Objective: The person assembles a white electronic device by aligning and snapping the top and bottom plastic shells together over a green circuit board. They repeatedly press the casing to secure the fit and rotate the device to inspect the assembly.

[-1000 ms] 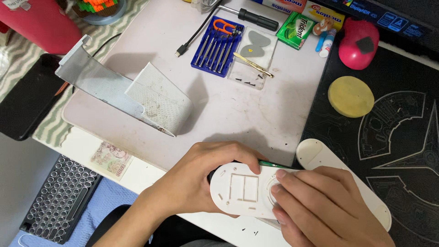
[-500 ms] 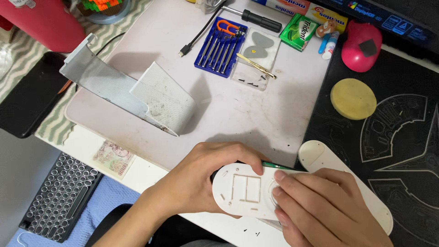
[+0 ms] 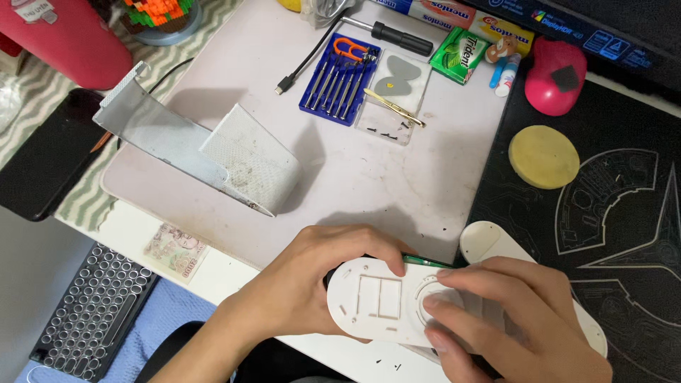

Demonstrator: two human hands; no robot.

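A cluttered desk is seen from above, covered by a pale mat [image 3: 355,177] with a black mat [image 3: 624,234] to its right. At the near edge, a white plastic shell [image 3: 379,301] with two rectangular cut-outs and a round ring is held between both hands. The left hand [image 3: 298,291] is curled round the shell's left end, thumb laid over its upper rim. The right hand [image 3: 511,319] is pressed down on the shell's right end, fingers together, fingertips [image 3: 433,301] on the ring. A green circuit board [image 3: 425,261] shows just behind the shell, and a second white shell [image 3: 489,241] lies under the right hand. Farther back are a blue screwdriver set [image 3: 340,78], gold tweezers [image 3: 394,108] on a clear tray, a perforated metal holder [image 3: 213,152], a yellow disc [image 3: 544,156] and a pink mouse [image 3: 557,74]. A keyboard [image 3: 89,312] is seen lower left.
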